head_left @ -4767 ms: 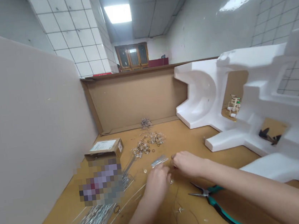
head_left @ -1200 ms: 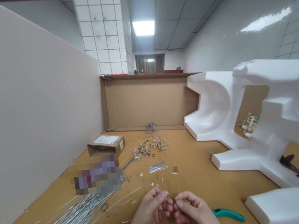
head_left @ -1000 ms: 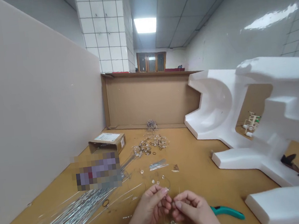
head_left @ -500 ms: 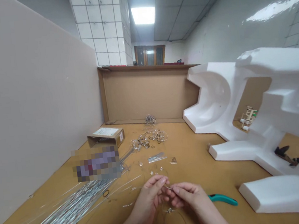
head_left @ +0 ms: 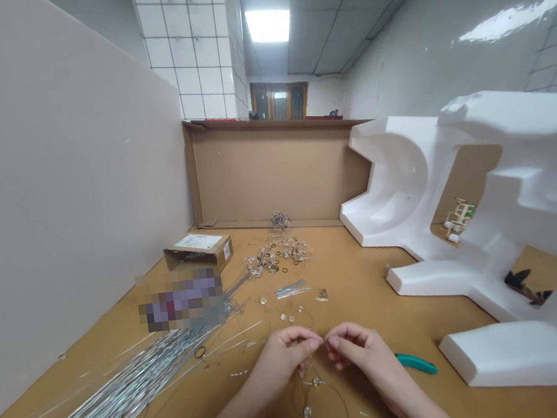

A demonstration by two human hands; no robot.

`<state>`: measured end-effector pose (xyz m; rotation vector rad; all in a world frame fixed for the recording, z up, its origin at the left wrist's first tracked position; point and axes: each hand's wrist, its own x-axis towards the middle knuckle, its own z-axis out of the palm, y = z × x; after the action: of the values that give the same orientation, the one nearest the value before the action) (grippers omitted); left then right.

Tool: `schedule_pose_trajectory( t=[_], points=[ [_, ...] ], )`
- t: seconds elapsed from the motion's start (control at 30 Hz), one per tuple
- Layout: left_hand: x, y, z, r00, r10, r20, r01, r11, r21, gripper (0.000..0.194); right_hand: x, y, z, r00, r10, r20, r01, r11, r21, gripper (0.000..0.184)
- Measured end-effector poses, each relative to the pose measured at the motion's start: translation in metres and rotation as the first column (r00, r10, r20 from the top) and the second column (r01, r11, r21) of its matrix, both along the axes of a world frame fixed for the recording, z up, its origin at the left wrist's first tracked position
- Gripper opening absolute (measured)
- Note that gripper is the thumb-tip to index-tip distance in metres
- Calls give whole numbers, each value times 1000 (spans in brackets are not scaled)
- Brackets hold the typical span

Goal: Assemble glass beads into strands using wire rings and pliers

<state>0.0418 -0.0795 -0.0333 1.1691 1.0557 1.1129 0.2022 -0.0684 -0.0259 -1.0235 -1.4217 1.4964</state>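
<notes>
Hands meet near the front middle of an ochre bench [head_left: 357,280]: left hand [head_left: 286,357] and right hand [head_left: 359,349] each pinch thumb to forefinger, tips almost touching; whatever sits between them is too fine to make out. Directly below lies a beaded wire loop [head_left: 308,412], its near edge cut off by the frame. A teal plier handle [head_left: 417,363] shows beside the right wrist, and a narrow strip of bench separates it from the white foam block [head_left: 507,357] bounding the right side. Leftward, a bundle of silvery wires [head_left: 124,401] lies slantwise, apart from the left forearm. Ahead, bench surface stretches to clear bead pieces [head_left: 264,259] and an upright cardboard wall [head_left: 269,176].
</notes>
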Motion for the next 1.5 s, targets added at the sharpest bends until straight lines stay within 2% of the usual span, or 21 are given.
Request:
schedule_pose_trajectory(
  t=[0.17,0.3,0.43,0.57,0.67,0.8,0.9,1.03,1.13,1.3,1.5],
  points=[
    [4,-8,8,994,-95,-61,98,994,53,19,0,0,-1,990,114,84,-118,992,46,29],
    [3,-7,8,997,-70,-40,74,991,112,16,0,-3,0,980,172,103,-177,984,32,25],
    [-1,-4,5,995,-74,-74,78,995,55,18,2,-6,2,962,228,153,-237,971,43,20],
    [-8,-4,9,975,-154,-160,152,988,-26,21,7,-4,5,955,156,253,-195,971,138,16],
    [-16,-4,14,972,-212,-102,205,976,-70,23,11,-1,7,953,101,284,-153,974,167,17],
    [-22,-6,15,949,-314,37,316,935,-164,23,15,-1,9,947,166,276,-211,967,144,17],
    [-20,-7,11,940,-336,53,340,925,-171,22,18,-1,10,910,211,356,-273,953,131,15],
    [-14,-6,7,942,-335,26,335,929,-157,23,20,-1,11,880,127,458,-252,942,222,15],
    [-10,-6,8,947,-320,19,319,937,-144,23,17,-2,11,909,122,399,-224,949,220,19],
    [-9,-7,11,965,-259,34,261,962,-85,22,12,-3,11,964,204,170,-207,978,1,30],
    [-2,-6,5,979,-196,-59,196,981,-12,27,12,-1,10,978,182,100,-183,983,-6,31]
  ],
)
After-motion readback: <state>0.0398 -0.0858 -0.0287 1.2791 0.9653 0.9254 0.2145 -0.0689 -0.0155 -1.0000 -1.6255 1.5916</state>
